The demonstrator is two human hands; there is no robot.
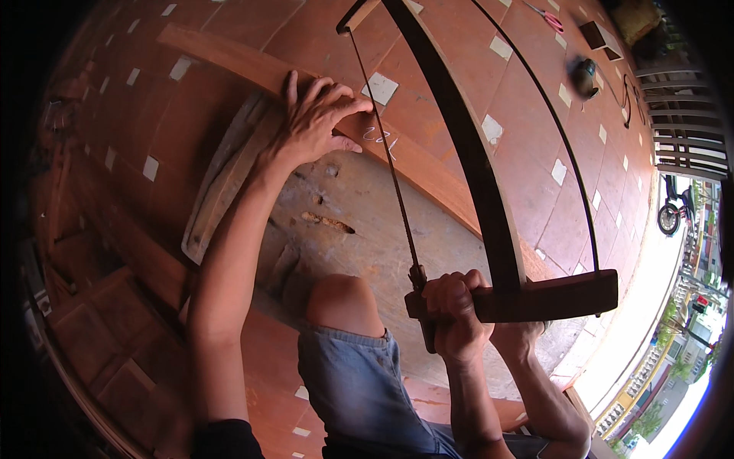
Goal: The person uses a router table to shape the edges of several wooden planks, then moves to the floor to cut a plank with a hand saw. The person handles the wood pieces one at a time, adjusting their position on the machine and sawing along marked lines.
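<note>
A long reddish-brown wooden board (436, 181) lies slantwise across a worn, thick wooden slab (359, 218). My left hand (317, 118) rests on the board, fingers spread, beside white chalk marks. In my right hand (461, 315) is the near end of a wooden frame saw (475, 145), its fist wrapped round the end bar by the blade. The thin blade (396, 180) runs up past the fingertips of my left hand and passes over the board. Whether its teeth touch the wood, I cannot tell. My bare left knee (345, 302) is against the slab.
Red floor tiles with small white squares surround the slab. Pink-handled scissors (552, 21), a small wooden block (602, 40) and a dark rounded tool (585, 78) lie at the far right. Wooden panels (103, 325) are at left. Behind the saw's end bar shows a bare limb (539, 382), partly hidden.
</note>
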